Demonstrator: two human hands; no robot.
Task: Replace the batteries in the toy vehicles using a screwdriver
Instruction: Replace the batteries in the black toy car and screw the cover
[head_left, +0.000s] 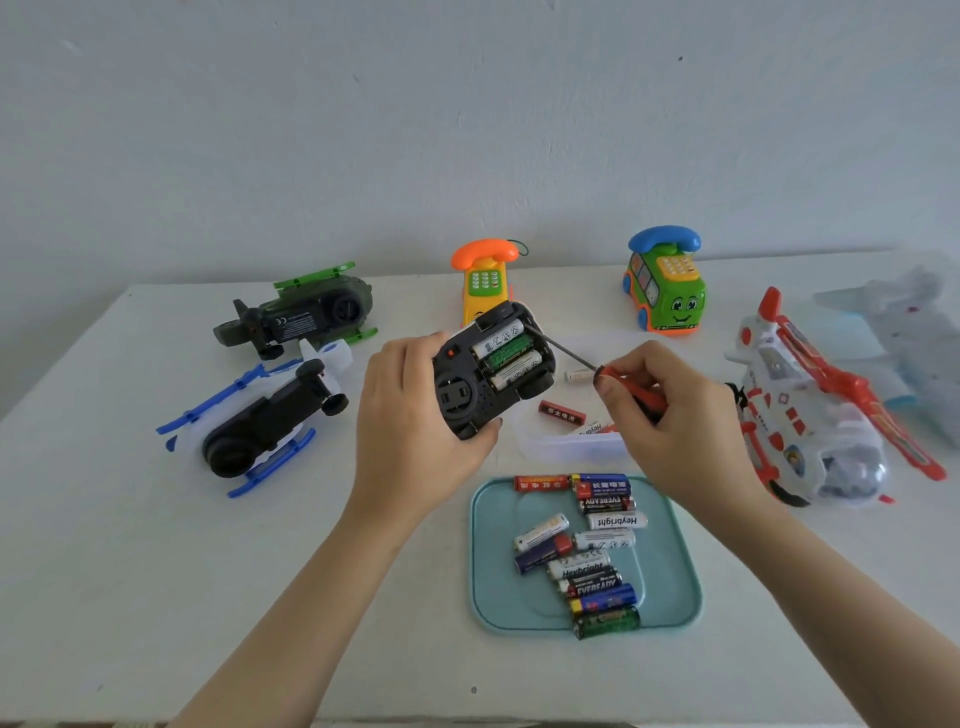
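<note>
Batteries (597, 588) (EVEREADY, Heybright) on tray (491, 597); left fingers (410, 353) grip toy (467, 395), right fingers (635, 358) pinch screwdriver (607, 371).

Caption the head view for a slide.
Left hand holds an upturned black toy vehicle, three batteries exposed; right hand aims a red-handled screwdriver at them.

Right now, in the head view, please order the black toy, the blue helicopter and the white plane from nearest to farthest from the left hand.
1. Black toy: held in the left hand itself.
2. Blue helicopter: close by, on that hand's left side.
3. White plane: far right, beyond the right hand.
</note>
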